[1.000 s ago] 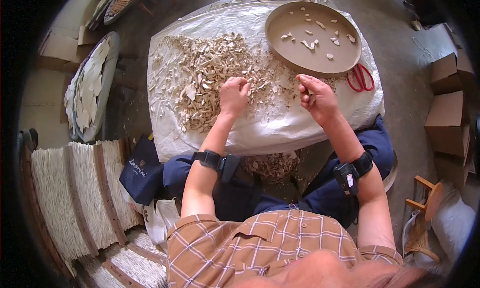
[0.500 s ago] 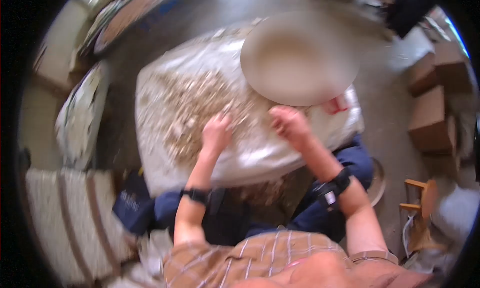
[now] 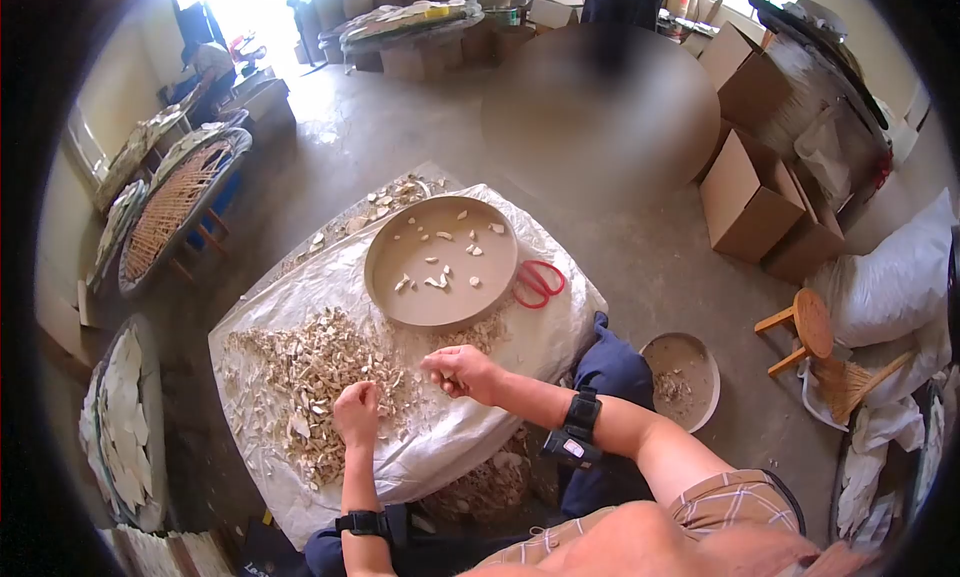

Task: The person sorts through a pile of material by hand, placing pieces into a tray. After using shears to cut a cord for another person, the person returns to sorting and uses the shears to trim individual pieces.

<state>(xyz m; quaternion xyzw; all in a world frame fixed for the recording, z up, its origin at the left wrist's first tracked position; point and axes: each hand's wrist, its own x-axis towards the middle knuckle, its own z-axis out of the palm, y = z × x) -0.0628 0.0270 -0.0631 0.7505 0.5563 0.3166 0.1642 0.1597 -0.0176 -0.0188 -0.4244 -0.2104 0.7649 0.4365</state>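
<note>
Head view: the left hand, fingers curled, is at the chip pile near the table's left edge; the right hand, also curled, is near the round tray toward the far corner. Whether either holds a chip, I cannot tell.

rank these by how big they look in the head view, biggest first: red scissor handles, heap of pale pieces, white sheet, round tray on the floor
1. White sheet
2. Heap of pale pieces
3. Round tray on the floor
4. Red scissor handles
</note>
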